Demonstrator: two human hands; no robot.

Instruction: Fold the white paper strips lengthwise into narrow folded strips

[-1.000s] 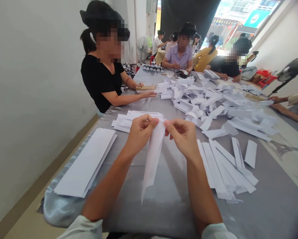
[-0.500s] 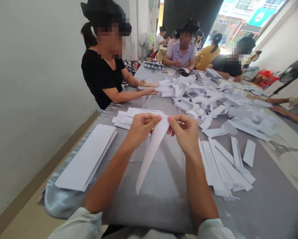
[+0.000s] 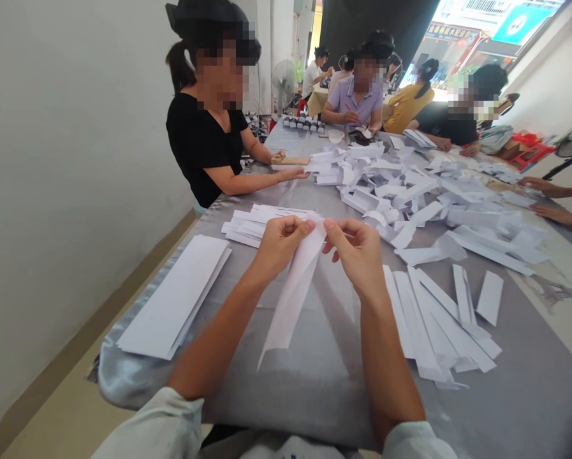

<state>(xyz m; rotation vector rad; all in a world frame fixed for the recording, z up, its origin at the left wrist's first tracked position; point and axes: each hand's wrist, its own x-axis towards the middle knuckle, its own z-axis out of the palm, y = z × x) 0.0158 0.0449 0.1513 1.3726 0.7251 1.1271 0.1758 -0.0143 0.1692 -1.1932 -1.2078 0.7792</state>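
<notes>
Between my two hands hangs a long white paper strip [image 3: 293, 293], held by its far end above the grey tablecloth. My left hand [image 3: 286, 245] pinches the left side of that end between thumb and fingers. On the right side, my right hand [image 3: 352, 245] pinches the same end, its thumb close to the left one. The strip's near end hangs toward me with its lower edge curled. Left of my left forearm lies a neat stack of white paper sheets [image 3: 175, 296]. Beyond my left hand is a looser pile of paper strips [image 3: 247, 223].
Fanned paper strips [image 3: 439, 325] lie right of my right forearm. A large heap of folded papers [image 3: 395, 185] covers the table's middle. At the far left, a person in black [image 3: 213, 140] holds a wooden piece [image 3: 290, 161]. Other people sit around the far side.
The paper strip has turned, so more of its width and its curled near edge show. Both hands keep their pinch. The whole view has shifted slightly.
</notes>
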